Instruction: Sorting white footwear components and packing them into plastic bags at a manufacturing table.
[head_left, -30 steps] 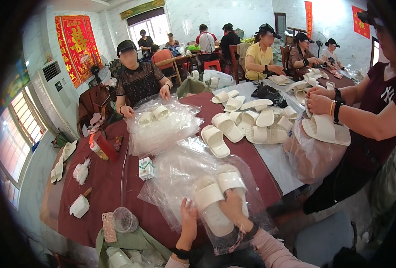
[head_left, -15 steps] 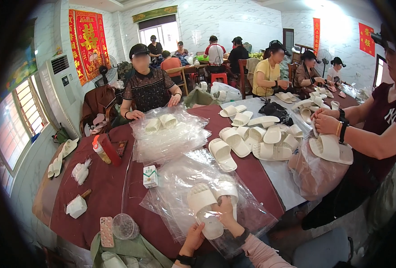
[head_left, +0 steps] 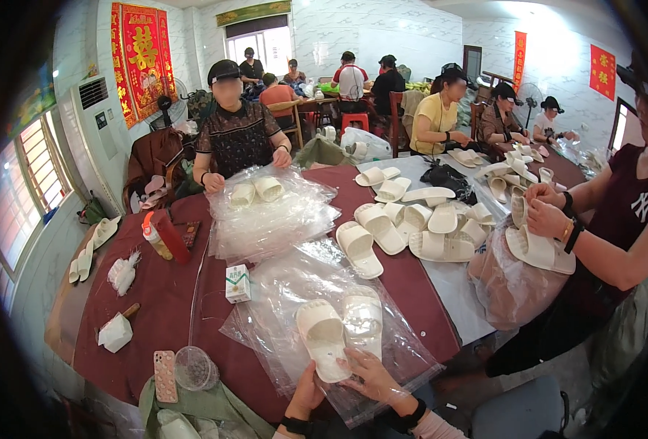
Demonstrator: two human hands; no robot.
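Observation:
A white slide slipper (head_left: 319, 326) lies on a stack of clear plastic bags (head_left: 265, 322) in front of me, its heel toward me. Its mate, another white slide slipper (head_left: 362, 314), rests just to the right on the same bags. My left hand (head_left: 308, 389) grips the near left edge of the first slipper's heel. My right hand (head_left: 371, 377) holds the right side of that same heel, fingers over the edge. Whether the slippers lie inside a bag or on top of it, I cannot tell.
A milk carton (head_left: 237, 283), a phone (head_left: 165, 376) and a round clear tub (head_left: 196, 368) stand to the left. Many white slippers (head_left: 441, 245) are heaped at right. Co-workers sit across and at right; one stands over another bag stack (head_left: 272, 230).
My right hand has drawn back from the right slipper to the left slipper's heel. Both slippers have shifted slightly up and left in view. The person across has straightened up.

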